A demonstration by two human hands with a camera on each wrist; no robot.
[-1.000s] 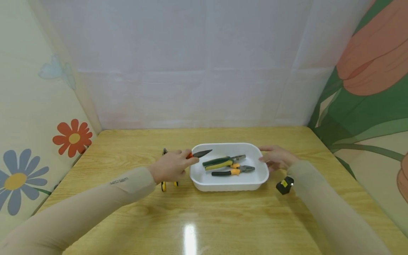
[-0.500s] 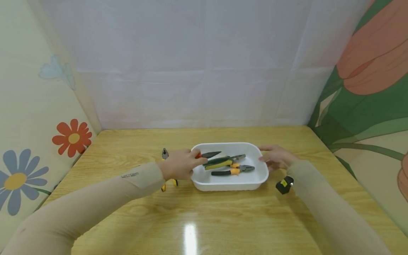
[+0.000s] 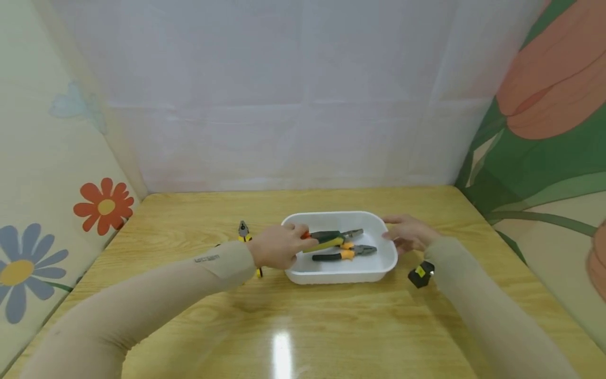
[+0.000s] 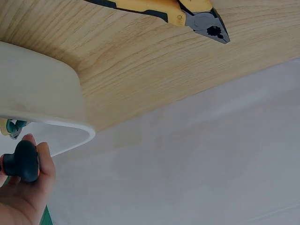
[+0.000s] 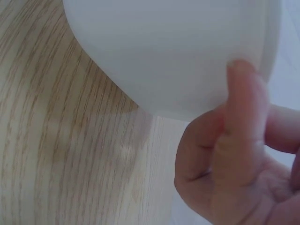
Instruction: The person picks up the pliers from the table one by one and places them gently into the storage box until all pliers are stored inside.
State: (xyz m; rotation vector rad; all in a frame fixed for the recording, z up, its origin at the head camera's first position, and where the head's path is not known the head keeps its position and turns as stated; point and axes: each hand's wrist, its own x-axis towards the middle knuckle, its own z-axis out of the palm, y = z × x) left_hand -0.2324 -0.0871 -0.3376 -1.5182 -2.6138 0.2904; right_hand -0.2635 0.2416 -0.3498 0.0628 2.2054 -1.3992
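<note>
My left hand point(image 3: 279, 246) is over the left end of a white plastic basin point(image 3: 341, 277). It grips needle-nose pliers point(image 4: 24, 161) by their dark, red-edged handles; the jaws are mostly hidden now. Inside the basin lie green-and-yellow pliers point(image 3: 331, 239) and, nearer me, black-and-orange combination pliers point(image 3: 347, 255). At the basin's right end, my right hand point(image 3: 409, 233) holds the rim, its thumb point(image 5: 243, 103) against the outer wall.
Yellow-and-black pliers point(image 4: 201, 21) lie on the wooden table point(image 3: 213, 326) left of the basin, partly behind my left arm in the head view. A small black boxy object with a yellow label point(image 3: 421, 274) sits near my right wrist. White cloth point(image 3: 293, 131) hangs behind the table.
My left hand has moved right and slightly down with the needle-nose pliers, from the basin's left edge to over its inside. My right hand stays at the rim.
</note>
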